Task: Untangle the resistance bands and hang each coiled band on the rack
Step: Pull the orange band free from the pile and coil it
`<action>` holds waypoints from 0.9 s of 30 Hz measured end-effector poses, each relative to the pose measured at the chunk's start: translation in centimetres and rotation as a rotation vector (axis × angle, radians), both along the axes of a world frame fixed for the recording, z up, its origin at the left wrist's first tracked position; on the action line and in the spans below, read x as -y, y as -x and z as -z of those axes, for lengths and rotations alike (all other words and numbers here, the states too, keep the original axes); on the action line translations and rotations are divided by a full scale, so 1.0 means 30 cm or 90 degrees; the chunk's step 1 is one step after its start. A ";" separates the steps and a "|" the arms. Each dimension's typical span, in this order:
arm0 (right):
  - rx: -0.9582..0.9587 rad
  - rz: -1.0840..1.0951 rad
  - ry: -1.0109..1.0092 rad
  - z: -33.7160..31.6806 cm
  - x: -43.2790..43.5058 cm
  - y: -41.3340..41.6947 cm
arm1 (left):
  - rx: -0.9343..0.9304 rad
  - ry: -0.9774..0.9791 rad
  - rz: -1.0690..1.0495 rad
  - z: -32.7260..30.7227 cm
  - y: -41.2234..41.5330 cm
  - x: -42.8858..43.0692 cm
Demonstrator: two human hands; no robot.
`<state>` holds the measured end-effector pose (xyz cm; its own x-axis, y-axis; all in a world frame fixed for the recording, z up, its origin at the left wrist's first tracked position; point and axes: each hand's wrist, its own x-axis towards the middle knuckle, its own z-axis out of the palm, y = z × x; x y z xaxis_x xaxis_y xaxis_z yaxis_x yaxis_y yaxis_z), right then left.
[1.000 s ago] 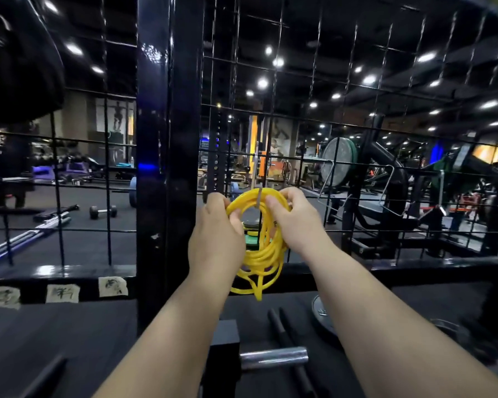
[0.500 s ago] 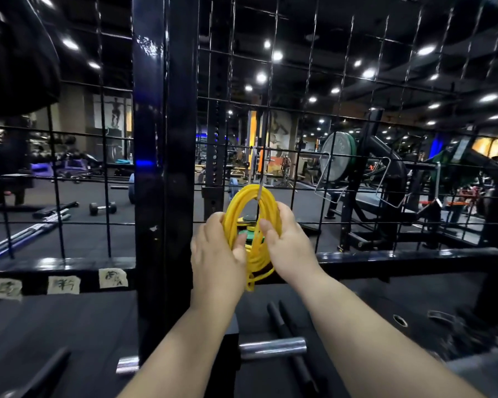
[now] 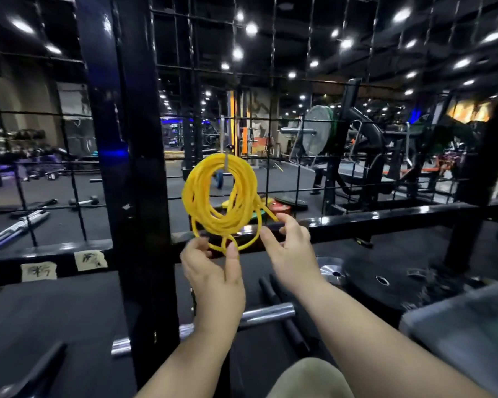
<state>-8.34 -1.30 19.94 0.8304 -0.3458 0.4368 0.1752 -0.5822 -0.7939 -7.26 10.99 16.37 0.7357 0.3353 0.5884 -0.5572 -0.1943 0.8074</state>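
Band (image 3: 210, 193) hangs on rack (image 3: 133, 139) hook (image 3: 226, 165), above both grips. Left hand (image 3: 214, 275) grip loose, touching lowest loop; right hand (image 3: 292, 251) grip wide, alongside.

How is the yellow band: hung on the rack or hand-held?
Hung: the yellow band loops over a hook on the rack; the left hand touches only its lowest loop.

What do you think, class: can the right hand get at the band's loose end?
Probably yes: the open right hand is just beside the loose end of the band, nothing between them.
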 end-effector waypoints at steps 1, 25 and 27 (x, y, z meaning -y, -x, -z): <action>-0.009 0.007 -0.002 0.003 0.014 0.005 | -0.017 0.005 0.023 0.007 0.005 0.021; -0.137 0.580 -0.093 0.356 0.999 0.765 | -0.212 -0.370 0.676 0.226 0.447 1.261; -0.164 0.655 -0.104 0.392 1.080 0.885 | -0.212 -0.395 0.734 0.256 0.542 1.395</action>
<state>-34.90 -33.70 8.19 0.1670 -0.9702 0.1756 -0.5232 -0.2382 -0.8183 -23.53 -30.87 8.70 0.5520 -0.8193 0.1552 -0.4455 -0.1324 0.8854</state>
